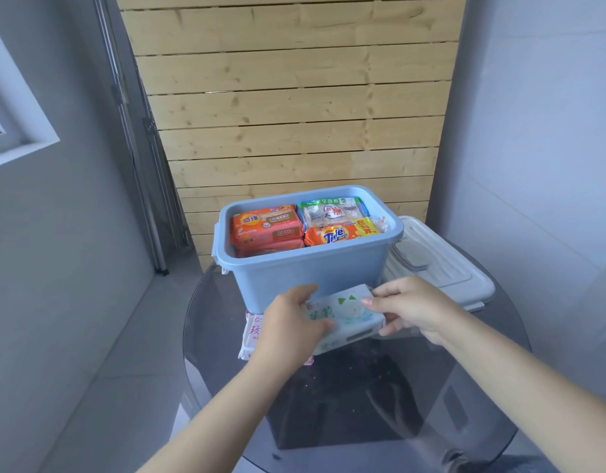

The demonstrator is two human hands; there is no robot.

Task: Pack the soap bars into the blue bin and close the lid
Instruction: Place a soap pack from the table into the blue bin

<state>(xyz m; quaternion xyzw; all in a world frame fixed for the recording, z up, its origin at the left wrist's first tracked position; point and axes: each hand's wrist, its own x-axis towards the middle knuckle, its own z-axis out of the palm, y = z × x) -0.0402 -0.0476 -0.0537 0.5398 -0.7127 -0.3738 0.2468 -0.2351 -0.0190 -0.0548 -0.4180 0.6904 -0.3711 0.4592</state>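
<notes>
The blue bin [308, 271] stands open on a round glass table, filled near its rim with several wrapped soap bars: orange packs [265, 225] on the left, a Tide bar [342, 233] and a pale pack [332, 209] on the right. Just in front of the bin, my left hand [288, 322] and my right hand [414, 307] both grip a white soap pack with green print [346, 314], one at each end. A white pack with red print [252, 332] lies on the table under my left hand, partly hidden. The grey lid [441, 264] lies to the right of the bin.
The dark glass table [363, 387] shows its base beneath. A wooden slat wall [294, 97] rises behind the bin. Grey walls stand on both sides, with a metal stand [148, 186] at the left and tiled floor [107, 370] below.
</notes>
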